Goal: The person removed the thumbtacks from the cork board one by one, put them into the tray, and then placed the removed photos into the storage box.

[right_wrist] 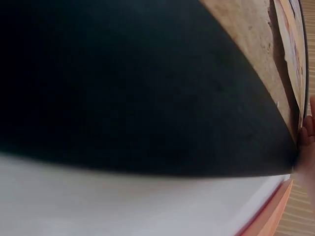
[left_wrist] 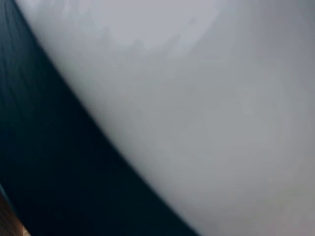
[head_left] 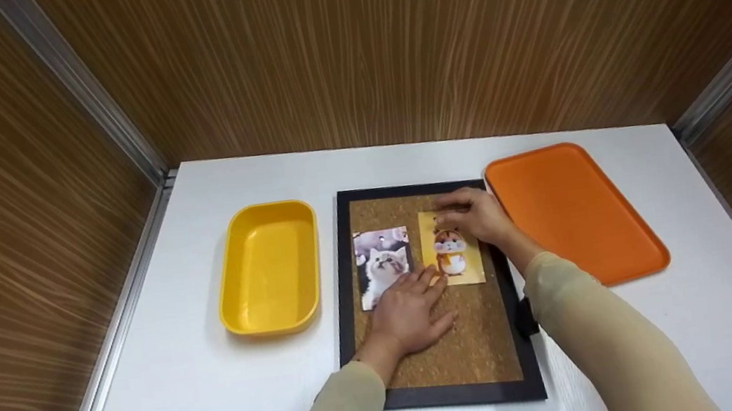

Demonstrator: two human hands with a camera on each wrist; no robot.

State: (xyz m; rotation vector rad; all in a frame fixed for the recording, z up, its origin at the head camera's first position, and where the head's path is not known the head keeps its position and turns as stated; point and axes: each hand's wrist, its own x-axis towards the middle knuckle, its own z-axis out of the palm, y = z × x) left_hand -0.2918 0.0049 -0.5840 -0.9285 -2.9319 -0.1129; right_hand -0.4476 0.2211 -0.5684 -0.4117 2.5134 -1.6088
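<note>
Right hand (head_left: pixel 477 215): fingers curled at the top edge of the hamster card (head_left: pixel 451 249), apparently pinching something small there; what it is cannot be told. Left hand (head_left: pixel 408 313): fingers straight and spread, pressed flat on the cork board (head_left: pixel 458 342), fingertips touching the lower edges of the hamster card and of the kitten photo (head_left: pixel 382 265). Both pictures lie side by side on the board's upper half. A yellow tub (head_left: pixel 268 268) stands to the left, an orange tray (head_left: pixel 575 210) to the right, on the white table (head_left: pixel 186 399).
</note>
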